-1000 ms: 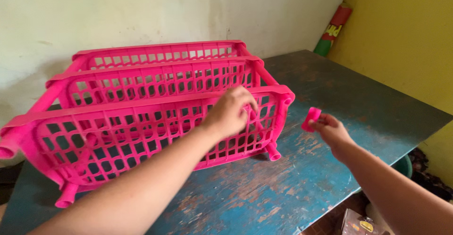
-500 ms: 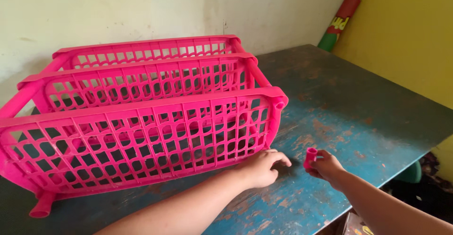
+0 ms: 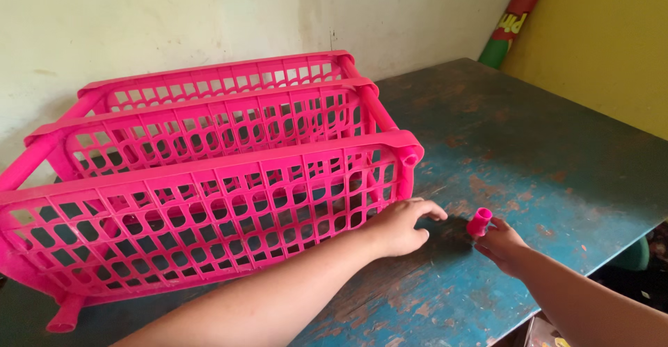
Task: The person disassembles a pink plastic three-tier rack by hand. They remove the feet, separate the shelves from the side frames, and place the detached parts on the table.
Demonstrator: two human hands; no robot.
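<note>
A worn blue table [image 3: 529,145], its paint scuffed through to brown in many patches, fills the right and lower part of the frame, running back to a pale wall at the top. On it, taking up the left and centre, lies a pink plastic lattice rack [image 3: 202,180] turned on its side, its three grid shelves standing on edge one behind another and joined by pink tube posts. One short tube leg sticks out at the lower left corner of the frame.

In the upper right corner a rolled red and green mat [image 3: 511,20] leans where the pale wall meets a yellow wall.

The left hand [image 3: 403,225] comes in from the bottom centre and rests flat on the table, fingers spread and loose, gripping nothing, right at the lower right corner of the nearest shelf. Just to its right, the right hand [image 3: 502,244] enters from the lower right and pinches a small pink tube cap [image 3: 479,220] between its fingertips, holding it upright just above the table, near the left hand's fingertips.
</note>
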